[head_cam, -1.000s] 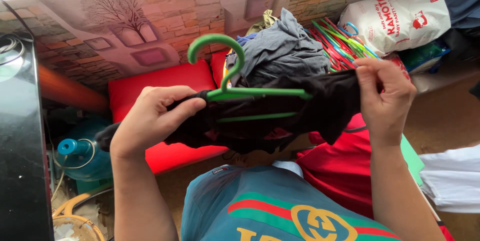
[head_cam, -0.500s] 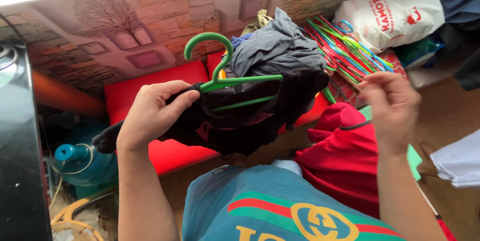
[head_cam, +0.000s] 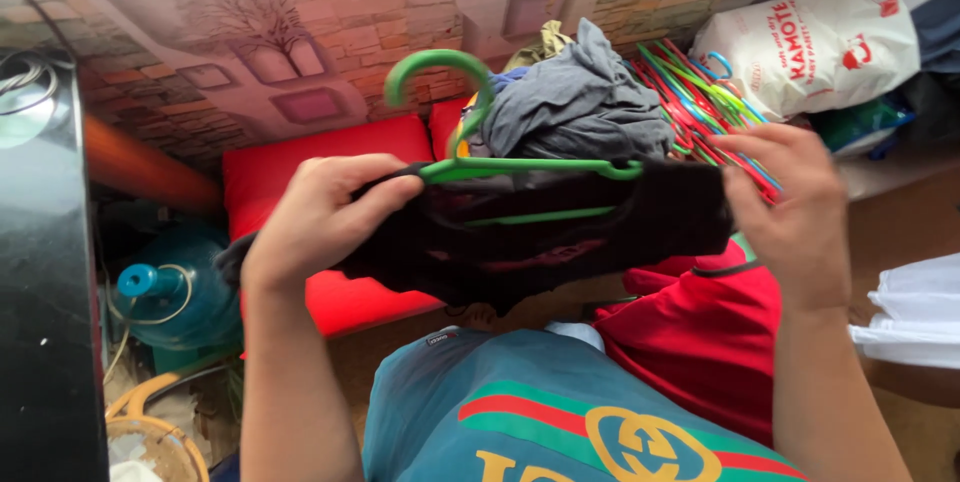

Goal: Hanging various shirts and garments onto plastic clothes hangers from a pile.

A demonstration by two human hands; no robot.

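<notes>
Returning to the black garment point(head_cam: 560, 242), the right hand point(head_cam: 790, 207) is pinching its end while the left hand point(head_cam: 315, 222) is clamping garment and green hanger point(head_cam: 500, 167) together.

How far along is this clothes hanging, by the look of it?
Midway on this piece. Done: the black garment already drapes over the green hanger. In hand: the left hand grips the hanger's one end with the cloth, and the right hand pulls the cloth out at the other end. Left: a heap of grey clothes and a bundle of spare coloured hangers lie behind.
</notes>
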